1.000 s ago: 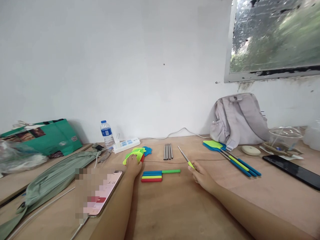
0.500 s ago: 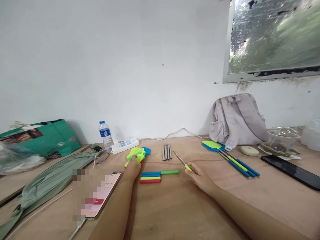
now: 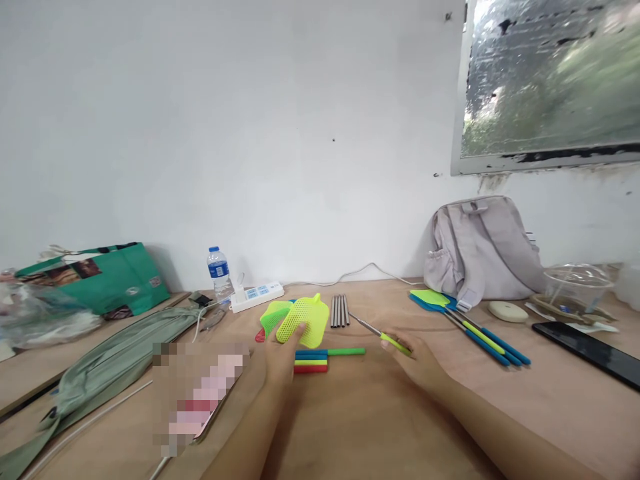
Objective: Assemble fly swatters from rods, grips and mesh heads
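My left hand [image 3: 283, 348] is closed on the edge of a yellow fly swatter head [image 3: 306, 321], lifted off the table with its short neck pointing up and away. Behind it lie more swatter heads, a green one [image 3: 271, 320] and a red one [image 3: 260, 335] among them. My right hand [image 3: 411, 359] holds a metal rod with a yellow grip [image 3: 396, 343], its bare tip pointing left and away. Between my hands lie several loose grips [image 3: 311, 362] in blue, yellow and red, with a green grip [image 3: 346, 351] beside them. Several metal rods [image 3: 340, 311] lie side by side behind these.
Assembled fly swatters [image 3: 483, 337] lie to the right, before a grey backpack [image 3: 480, 247]. Further right are a white oval case [image 3: 507, 311], a black phone [image 3: 590, 353] and a plastic bowl [image 3: 577, 287]. Leftward are a power strip [image 3: 257, 296], water bottle [image 3: 219, 273] and pink-screened phone [image 3: 210, 400].
My left hand has picked the yellow swatter head off the pile and brought it rightward. The gripped rod in my right hand has tilted flatter, showing more of its yellow grip.
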A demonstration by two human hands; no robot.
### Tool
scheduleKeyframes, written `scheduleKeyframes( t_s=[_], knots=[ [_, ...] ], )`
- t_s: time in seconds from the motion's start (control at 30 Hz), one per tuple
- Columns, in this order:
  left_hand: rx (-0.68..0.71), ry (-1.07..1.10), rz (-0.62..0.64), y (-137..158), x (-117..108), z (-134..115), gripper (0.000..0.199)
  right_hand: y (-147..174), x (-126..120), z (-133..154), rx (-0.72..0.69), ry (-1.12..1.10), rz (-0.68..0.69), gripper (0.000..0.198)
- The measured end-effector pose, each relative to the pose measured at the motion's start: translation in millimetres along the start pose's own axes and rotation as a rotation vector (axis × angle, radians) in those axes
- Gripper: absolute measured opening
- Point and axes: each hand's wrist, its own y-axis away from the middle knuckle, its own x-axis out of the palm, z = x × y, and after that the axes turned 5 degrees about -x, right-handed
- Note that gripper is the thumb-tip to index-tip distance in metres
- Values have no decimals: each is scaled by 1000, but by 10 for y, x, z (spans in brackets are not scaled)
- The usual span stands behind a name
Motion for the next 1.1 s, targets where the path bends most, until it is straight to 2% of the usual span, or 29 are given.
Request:
scheduleKeyframes(
  t_s=[0.13, 0.23, 0.4, 0.63, 0.8, 0.9, 1.1],
  knots=[
    [-276, 286, 68, 95, 116, 17, 34, -10, -79, 7, -69, 103, -27, 31],
    [-383, 358, 88, 149, 152, 13, 30, -9, -91, 6, -85, 126, -34, 29],
    [-433, 329, 156, 169, 160, -11, 28, -10, -88, -5, -123, 124, 18, 29],
    [-450, 272, 195, 150, 136, -21, 35, -32, -119, -19, -156, 99, 60, 26],
    [-463, 221, 251, 145, 115, -7, 39, -52, -200, 14, -160, 99, 128, 27],
    [-450, 176, 291, 155, 103, -18, 40, -68, -278, 37, -162, 171, 161, 25],
    [-435, 32, 468, 214, 91, -40, 47, -82, -381, 31, -159, 244, 186, 25]
  ],
)
